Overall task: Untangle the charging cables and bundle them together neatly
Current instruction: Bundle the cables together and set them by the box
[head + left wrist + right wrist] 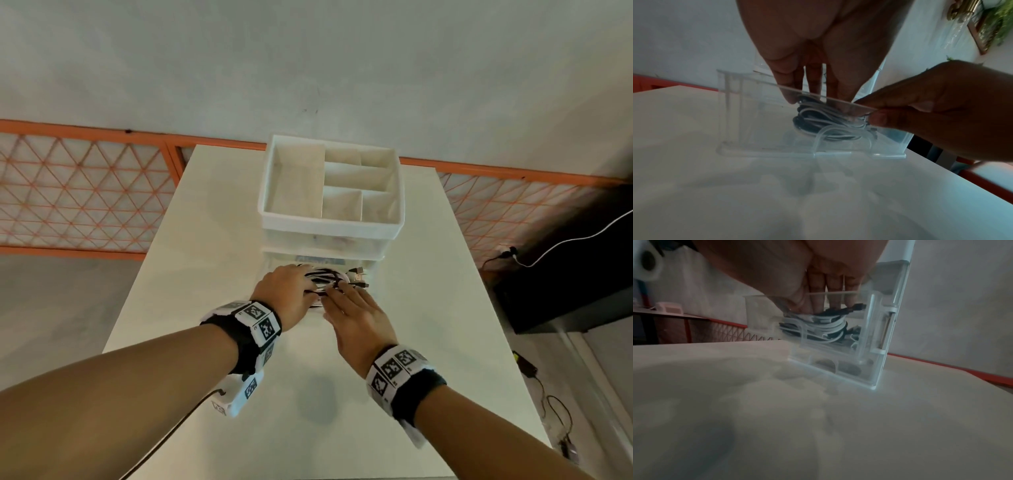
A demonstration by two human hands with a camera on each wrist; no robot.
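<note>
A bundle of black and white charging cables [325, 277] lies in the pulled-out clear drawer [372, 274] at the bottom of a white organizer [329, 228]. My left hand [287, 291] reaches in from the left, and its thumb and fingers close on the bundle [818, 123]. From the front right, my right hand [356, 315] puts its fingers down onto the coil [824, 327]. In the left wrist view, the right hand [941, 105] pinches thumb to forefinger at the bundle's right end, by the drawer's front wall [756, 121]. Loose plug ends [359, 272] stick out to the right.
The organizer stands at the far middle of a white table [205, 274] and has open compartments on top. An orange mesh fence [85, 188] runs behind the table. A dark box [565, 281] and loose wires [555, 407] are on the floor at the right.
</note>
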